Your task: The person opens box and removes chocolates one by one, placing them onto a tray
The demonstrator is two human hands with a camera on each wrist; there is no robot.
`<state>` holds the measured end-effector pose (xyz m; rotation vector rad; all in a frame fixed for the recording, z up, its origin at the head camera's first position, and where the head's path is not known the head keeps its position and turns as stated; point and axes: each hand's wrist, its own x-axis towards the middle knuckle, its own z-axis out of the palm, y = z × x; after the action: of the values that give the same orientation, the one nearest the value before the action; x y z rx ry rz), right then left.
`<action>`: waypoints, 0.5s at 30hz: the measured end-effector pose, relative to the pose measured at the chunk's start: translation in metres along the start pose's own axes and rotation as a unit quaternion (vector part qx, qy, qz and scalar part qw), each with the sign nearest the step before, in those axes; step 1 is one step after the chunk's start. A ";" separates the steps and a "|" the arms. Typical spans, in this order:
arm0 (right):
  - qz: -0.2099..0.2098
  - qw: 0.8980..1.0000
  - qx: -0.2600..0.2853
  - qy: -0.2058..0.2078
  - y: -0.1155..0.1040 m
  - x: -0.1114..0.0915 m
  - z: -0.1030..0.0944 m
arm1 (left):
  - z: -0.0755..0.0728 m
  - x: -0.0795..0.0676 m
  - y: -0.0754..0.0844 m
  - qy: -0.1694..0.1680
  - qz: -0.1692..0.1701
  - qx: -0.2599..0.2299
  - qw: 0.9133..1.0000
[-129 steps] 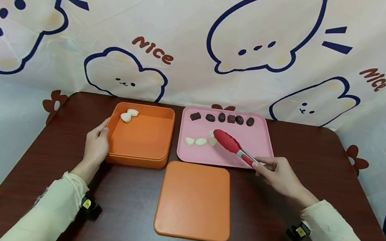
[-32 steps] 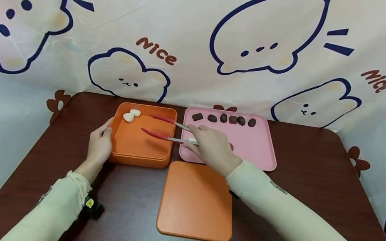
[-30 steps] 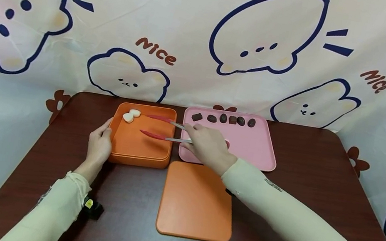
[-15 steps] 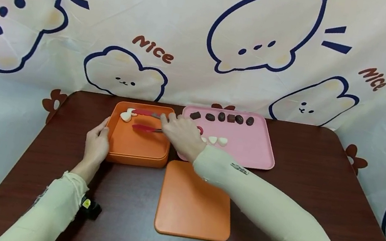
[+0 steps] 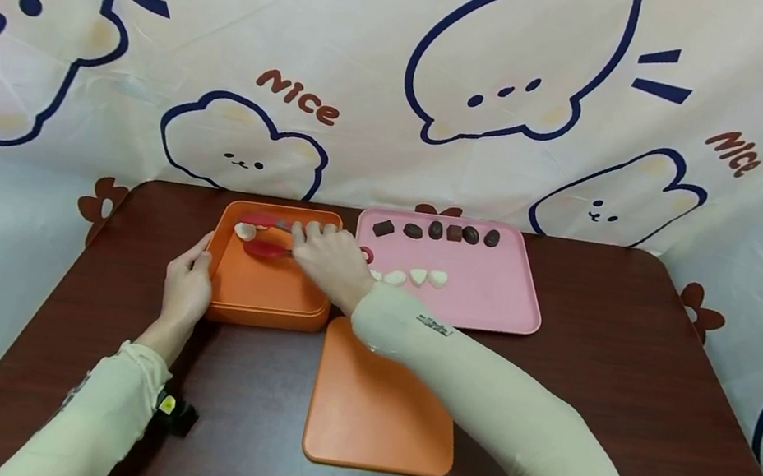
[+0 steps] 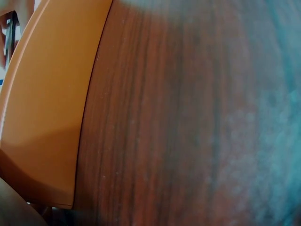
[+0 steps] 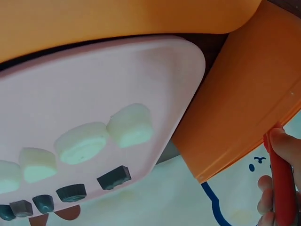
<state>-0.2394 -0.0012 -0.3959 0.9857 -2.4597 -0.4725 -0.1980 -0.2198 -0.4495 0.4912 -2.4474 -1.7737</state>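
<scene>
An orange square box [image 5: 269, 287] stands at the left of the table. My left hand [image 5: 188, 286] holds its left wall. Over the box my right hand [image 5: 333, 259] grips tongs with red tips [image 5: 265, 250], their arms spread apart. The upper tip lies beside two small white pieces [image 5: 244, 231] in the box's far left corner and partly covers one. Whether anything sits between the tips I cannot tell. In the right wrist view, fingers wrap the red tongs handle [image 7: 283, 188]. Several white pieces [image 5: 418, 276] lie on the pink tray [image 5: 491, 305].
Along the tray's far edge runs a row of dark chocolates [image 5: 436, 230]. In front of the box and tray lies a flat orange lid [image 5: 382, 421], partly under my right forearm. A printed cloth [image 5: 373, 103] hangs behind the brown table [image 5: 599, 331].
My right hand has carried the tongs from the tray leftward into the box, toward its far left corner. The white pieces on the tray show again. My left hand stays on the box.
</scene>
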 end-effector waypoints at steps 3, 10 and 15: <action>-0.004 1.000 -0.014 0.017 -0.005 0.002 0.004 | 0.000 -0.001 -0.001 -0.001 0.002 -0.002 1.000; -0.014 0.999 -0.029 0.019 -0.009 0.004 0.007 | -0.001 0.001 -0.002 -0.001 0.003 -0.002 1.000; -0.032 0.999 -0.032 0.014 -0.009 0.007 0.004 | -0.001 0.002 -0.002 0.004 0.003 -0.001 1.000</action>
<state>-0.2408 -0.0120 -0.4021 1.0401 -2.3790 -0.5529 -0.1991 -0.2215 -0.4514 0.4892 -2.4395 -1.7673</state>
